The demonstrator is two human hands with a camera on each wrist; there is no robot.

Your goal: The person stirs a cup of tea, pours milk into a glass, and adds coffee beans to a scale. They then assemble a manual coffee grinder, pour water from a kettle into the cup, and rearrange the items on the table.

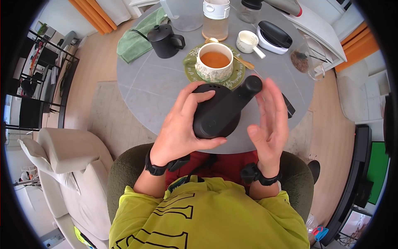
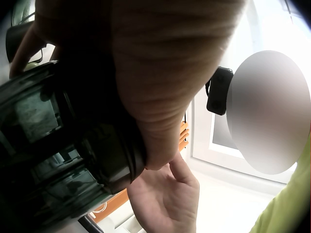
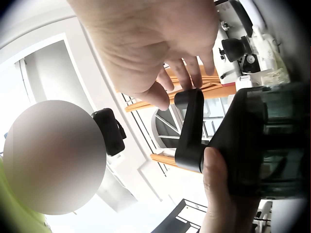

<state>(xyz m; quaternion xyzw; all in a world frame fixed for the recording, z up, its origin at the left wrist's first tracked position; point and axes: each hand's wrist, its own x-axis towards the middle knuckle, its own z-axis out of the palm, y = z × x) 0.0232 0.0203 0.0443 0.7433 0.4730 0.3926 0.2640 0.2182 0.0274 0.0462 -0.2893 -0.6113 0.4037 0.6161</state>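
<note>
My left hand (image 1: pixel 174 124) grips a black manual coffee grinder (image 1: pixel 211 124) over the near half of the table, thumb on one side and fingers round the other. The grinder's glass lower body (image 2: pixel 36 116) shows in the left wrist view. A crank handle (image 3: pixel 190 128) spans its top and ends in a round knob (image 1: pixel 252 84). Beside that knob my right hand (image 1: pixel 271 128) is raised with fingers extended, fingertips right at it. Beyond the grinder, a patterned mug (image 1: pixel 215 75) of orange-brown liquid stands on a green plate (image 1: pixel 191 79).
A black gooseneck kettle (image 1: pixel 163 41) and green cloth (image 1: pixel 134 43) are at the back left. Behind the mug stand a white-topped jar (image 1: pixel 215 27) and a white cup with a handle (image 1: pixel 247 42). A glass jug (image 1: pixel 302 58) holding brown bits is at the right edge.
</note>
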